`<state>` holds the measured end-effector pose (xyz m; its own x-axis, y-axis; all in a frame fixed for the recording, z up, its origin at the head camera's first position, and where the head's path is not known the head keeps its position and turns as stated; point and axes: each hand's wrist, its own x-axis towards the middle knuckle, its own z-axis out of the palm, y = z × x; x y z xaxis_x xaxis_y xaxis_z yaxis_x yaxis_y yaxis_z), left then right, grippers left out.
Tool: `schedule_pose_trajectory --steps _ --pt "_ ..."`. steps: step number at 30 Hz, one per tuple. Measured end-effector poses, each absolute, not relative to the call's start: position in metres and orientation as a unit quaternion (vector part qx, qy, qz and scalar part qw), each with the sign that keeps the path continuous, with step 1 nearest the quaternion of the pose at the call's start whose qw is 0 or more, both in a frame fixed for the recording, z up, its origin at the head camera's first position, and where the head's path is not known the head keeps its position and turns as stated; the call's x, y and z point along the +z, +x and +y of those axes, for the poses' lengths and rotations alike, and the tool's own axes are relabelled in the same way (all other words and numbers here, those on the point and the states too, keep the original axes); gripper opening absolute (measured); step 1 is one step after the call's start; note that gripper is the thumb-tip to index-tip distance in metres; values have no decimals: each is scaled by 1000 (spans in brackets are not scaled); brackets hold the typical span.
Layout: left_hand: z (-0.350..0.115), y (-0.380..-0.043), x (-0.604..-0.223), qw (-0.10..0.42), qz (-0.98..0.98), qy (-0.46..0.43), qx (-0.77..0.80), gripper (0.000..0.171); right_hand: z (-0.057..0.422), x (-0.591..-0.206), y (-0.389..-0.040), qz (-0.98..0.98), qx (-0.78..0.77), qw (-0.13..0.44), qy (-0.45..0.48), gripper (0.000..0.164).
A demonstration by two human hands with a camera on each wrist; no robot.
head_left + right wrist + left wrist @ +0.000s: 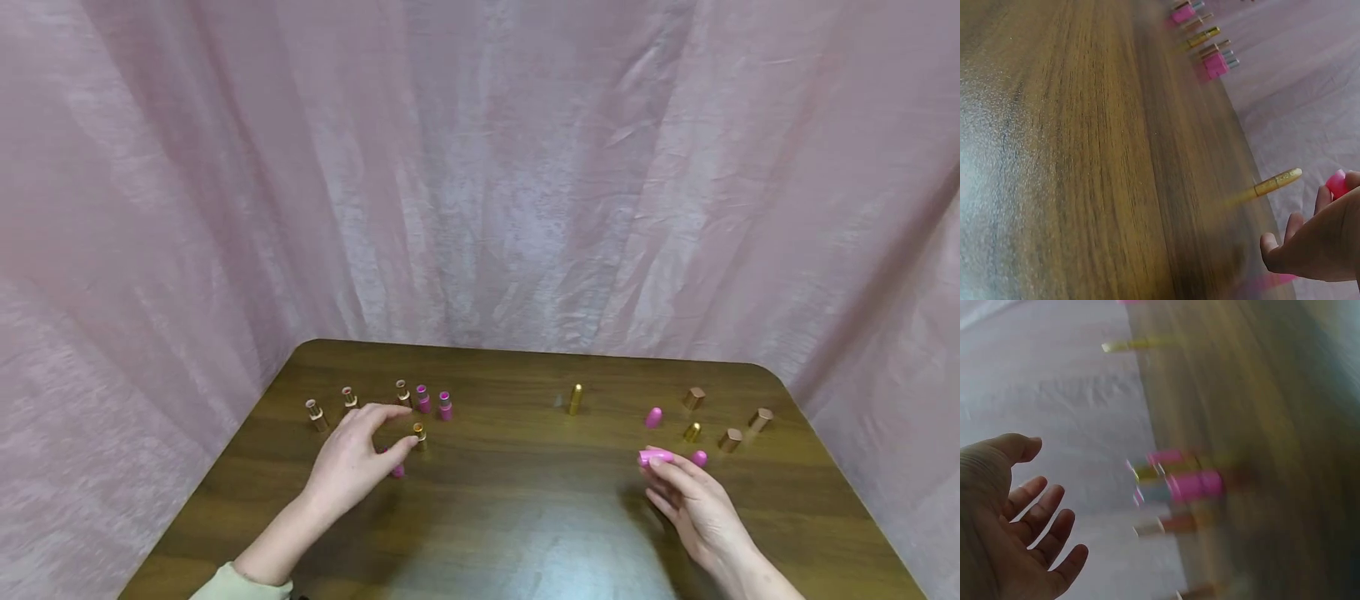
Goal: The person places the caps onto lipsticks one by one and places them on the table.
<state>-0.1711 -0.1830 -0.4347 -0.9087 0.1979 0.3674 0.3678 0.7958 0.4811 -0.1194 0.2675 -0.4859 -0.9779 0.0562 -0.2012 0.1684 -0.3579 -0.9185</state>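
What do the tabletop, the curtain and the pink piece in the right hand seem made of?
Tabletop: wood or wood-effect laminate, satin; brown grain and soft glare show.
Curtain: apparently fabric, faintly lustrous, hanging in folds.
Pink piece: probably plastic, smooth, evenly coloured; coated metal is possible.

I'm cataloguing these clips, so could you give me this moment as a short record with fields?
Left hand: thumb and fingers apart, near an uncapped gold tube; contact unclear
Right hand: holds a pink cap
Left group: also three brown tubes and three pink tubes, one partly hidden by the hand
Middle: upright round-topped gold tube
Right group: three brown caps, two loose pink caps, one gold cap
Surface: wood-grain table
Backdrop: pink curtain
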Motion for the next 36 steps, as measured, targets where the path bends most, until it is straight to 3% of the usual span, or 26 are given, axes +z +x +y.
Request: schedule_pose_trajectory --steps 6,13,20,36 --pt "-220 -173 -453 103 -945 -94 -297 44 262 -485 -122 567 -817 39 98 19" --pt "-230 -181 -482 42 -949 -72 -303 40 261 -486 -121 564 -820 37 93 21" --pt "-224 -189 -502 41 -954 -85 -286 32 259 -488 -120 561 -822 36 88 19" --pt "-215 -191 -506 37 -965 -82 -246 28 256 -490 -119 570 -815 35 97 19"
